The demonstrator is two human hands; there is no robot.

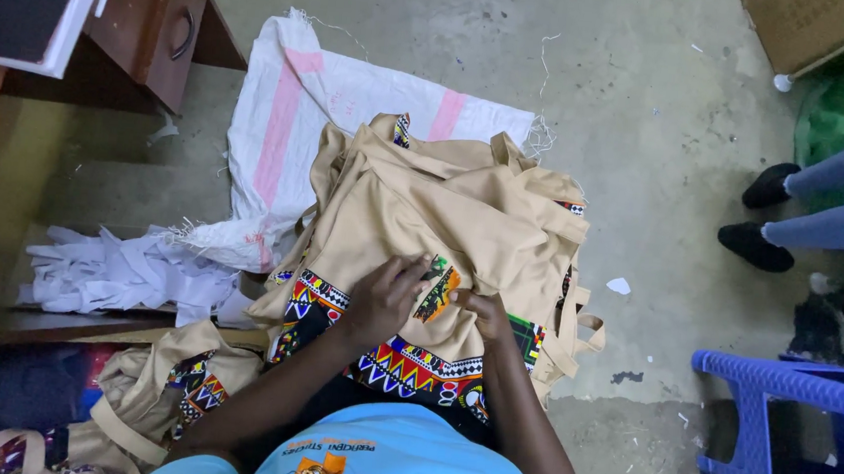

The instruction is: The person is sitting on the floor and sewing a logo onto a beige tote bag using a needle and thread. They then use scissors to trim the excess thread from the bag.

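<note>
Dim, even light; darker left edge

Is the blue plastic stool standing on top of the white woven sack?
No, the blue plastic stool stands on the bare concrete floor at the right, well apart from the white woven sack under the tan fabric pile.

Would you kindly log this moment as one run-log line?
left hand: pressing on tan tote bag | right hand: on its patterned patch | bags stacked over white sack

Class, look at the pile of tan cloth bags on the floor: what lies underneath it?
A white woven sack with pink stripes lies under the pile of tan bags, showing at its upper left. How far it reaches beneath is covered. Both hands, left hand and right hand, rest on top.
</note>
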